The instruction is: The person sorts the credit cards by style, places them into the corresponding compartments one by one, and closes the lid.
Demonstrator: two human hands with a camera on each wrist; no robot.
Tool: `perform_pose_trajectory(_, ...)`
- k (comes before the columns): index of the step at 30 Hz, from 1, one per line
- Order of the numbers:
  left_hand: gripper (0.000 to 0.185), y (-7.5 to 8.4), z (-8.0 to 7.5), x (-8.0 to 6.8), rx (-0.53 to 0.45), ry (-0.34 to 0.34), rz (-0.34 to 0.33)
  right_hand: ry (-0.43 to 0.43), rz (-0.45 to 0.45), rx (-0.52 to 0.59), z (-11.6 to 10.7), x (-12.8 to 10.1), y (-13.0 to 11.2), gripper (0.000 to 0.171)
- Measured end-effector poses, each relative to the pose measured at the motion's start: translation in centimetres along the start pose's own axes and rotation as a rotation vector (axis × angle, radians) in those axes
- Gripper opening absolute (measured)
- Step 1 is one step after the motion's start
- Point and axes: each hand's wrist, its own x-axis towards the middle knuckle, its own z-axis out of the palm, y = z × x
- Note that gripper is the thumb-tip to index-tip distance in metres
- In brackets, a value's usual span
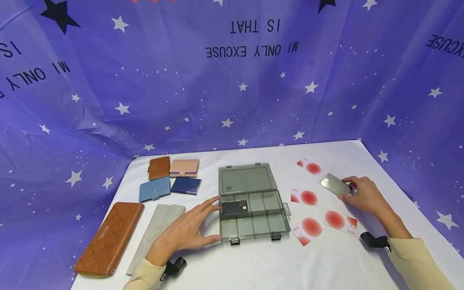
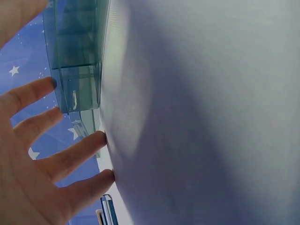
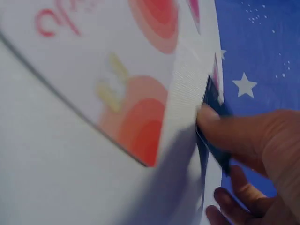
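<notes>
fingers (image 1: 347,189) pinching grey card (image 1: 335,184), black "VIP" card (image 1: 235,208)

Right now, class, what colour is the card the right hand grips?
Silver-grey card, clearest in the head view.

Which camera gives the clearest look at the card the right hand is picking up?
The head view: it shows the whole grey card tilted off the table, pinched at one end by the right hand. The right wrist view shows only a dark, blurred edge under a fingertip. The left wrist view does not show it.
</notes>
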Motion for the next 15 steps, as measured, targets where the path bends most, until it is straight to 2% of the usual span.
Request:
perform_pose_trajectory(5, 0.075, -0.1, -0.1, 0.2, -0.001, -0.004, -0.012, 0.071, -0.025, -0.013, 0.0, -0.5, -0.5, 0.049)
perform_pose_trajectory(9, 0.074, -0.1, -0.1, 0.4, 0.001, -0.011, -0.011, 0.181, -0.056, 0.000, -0.2, -0.9, -1.8, 0.035)
perform_pose_trajectory(12, 0.074, -0.1, -0.1, 0.5, 0.012, -0.009, -0.001, 0.261, -0.108, 0.040, -0.5, -1.0, -4.2, 0.031)
perform_pose_trajectory(15, 0.075, -0.1, -0.1, 0.6, 0.019, -0.006, 0.004, 0.297, -0.155, 0.095, -0.7, -1.0, -7.4, 0.028)
